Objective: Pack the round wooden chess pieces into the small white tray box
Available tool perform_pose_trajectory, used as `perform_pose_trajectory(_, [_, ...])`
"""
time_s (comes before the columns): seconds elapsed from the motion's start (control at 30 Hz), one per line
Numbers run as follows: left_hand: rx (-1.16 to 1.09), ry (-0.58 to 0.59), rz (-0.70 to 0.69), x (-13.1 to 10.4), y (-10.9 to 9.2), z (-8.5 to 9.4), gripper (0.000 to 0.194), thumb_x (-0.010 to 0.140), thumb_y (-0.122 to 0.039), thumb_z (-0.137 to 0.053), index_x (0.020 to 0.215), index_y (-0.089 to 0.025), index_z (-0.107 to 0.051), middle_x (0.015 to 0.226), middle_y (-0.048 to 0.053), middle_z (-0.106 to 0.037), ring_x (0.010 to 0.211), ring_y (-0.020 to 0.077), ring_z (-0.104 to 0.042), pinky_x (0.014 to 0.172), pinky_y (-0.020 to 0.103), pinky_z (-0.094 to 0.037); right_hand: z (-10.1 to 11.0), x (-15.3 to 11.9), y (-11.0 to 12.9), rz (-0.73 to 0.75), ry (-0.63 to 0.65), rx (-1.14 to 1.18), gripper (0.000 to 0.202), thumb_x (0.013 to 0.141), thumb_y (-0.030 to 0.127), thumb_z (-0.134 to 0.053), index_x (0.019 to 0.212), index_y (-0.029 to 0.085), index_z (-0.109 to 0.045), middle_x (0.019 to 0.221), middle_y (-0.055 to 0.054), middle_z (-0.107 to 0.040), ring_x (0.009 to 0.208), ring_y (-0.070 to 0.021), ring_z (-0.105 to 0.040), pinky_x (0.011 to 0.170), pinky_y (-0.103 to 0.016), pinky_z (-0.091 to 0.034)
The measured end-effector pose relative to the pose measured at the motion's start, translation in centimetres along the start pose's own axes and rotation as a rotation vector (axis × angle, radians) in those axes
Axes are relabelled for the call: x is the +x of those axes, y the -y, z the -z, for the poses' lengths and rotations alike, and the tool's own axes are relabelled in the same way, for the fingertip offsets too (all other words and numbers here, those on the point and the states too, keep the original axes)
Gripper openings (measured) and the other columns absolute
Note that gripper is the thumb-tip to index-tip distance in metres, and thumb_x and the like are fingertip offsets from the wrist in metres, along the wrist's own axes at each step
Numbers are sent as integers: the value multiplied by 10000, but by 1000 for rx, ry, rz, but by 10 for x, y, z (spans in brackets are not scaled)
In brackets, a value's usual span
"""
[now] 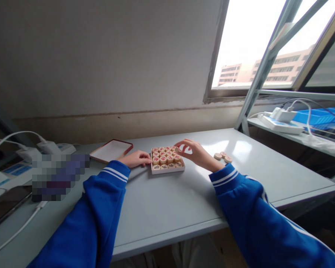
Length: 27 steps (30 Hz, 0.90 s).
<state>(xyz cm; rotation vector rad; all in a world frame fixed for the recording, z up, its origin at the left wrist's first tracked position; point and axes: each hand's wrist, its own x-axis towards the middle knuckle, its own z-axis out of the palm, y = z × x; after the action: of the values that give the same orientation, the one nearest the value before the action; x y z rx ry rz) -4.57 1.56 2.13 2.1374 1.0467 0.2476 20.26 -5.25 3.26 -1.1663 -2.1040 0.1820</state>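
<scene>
Rows of round wooden Chinese chess pieces [163, 159], with red characters and some black ones along the near row, fill a shallow white box [169, 170]. My left hand [136, 159] rests on the table at the box's left side, fingers stretched out and fingertips touching its edge. Over the box's right back corner, my right hand [194, 150] pinches one Chinese chess piece [177, 149] between thumb and fingers. A few loose Chinese chess pieces [222, 156] lie on the table right of my right hand. The red-edged box lid [111, 150] lies upturned behind my left hand.
Chargers and white cables [48, 147] crowd the table's left side, beside a dark phone [9, 204] and a blurred-out object [60, 178]. At right stands a metal frame [257, 80] with a shelf, a power strip [280, 123] and a blue basket [318, 118]. A wall closes the back.
</scene>
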Motion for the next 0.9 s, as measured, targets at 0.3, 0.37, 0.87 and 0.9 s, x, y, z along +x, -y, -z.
perform_pose_trajectory(0.3, [0,13,-21,-2,-2,-1,331,653,-467,-524,653,-137,-554,557,-25,-477,548,115,-446,576,230,-330,-33,3,26,168,134,100,194,769,233,-557,958,191,-563,985,-63,-575,912,-156,-522,785,-284,-405])
perform_pose_trajectory(0.37, [1,9,-22,-2,-2,-1,324,655,-458,-523,656,-135,-554,552,-27,-472,542,113,-443,573,230,-329,-37,3,29,195,146,118,208,767,232,-561,971,192,-551,1005,-63,-570,951,-156,-508,816,-286,-390])
perform_pose_trajectory(0.87, [-9,-16,-33,0,3,-2,330,646,-466,-525,673,-140,-565,558,-20,-495,544,117,-455,582,236,-357,-44,5,33,199,177,116,176,799,186,-509,971,201,-540,1009,-61,-549,981,-156,-484,832,-295,-372])
perform_pose_trajectory(0.9, [-7,-19,-30,0,3,-2,337,643,-472,-526,672,-139,-569,556,-19,-499,544,118,-456,582,237,-356,-44,5,33,190,172,112,176,803,186,-502,973,202,-540,1019,-62,-547,983,-159,-484,832,-301,-372])
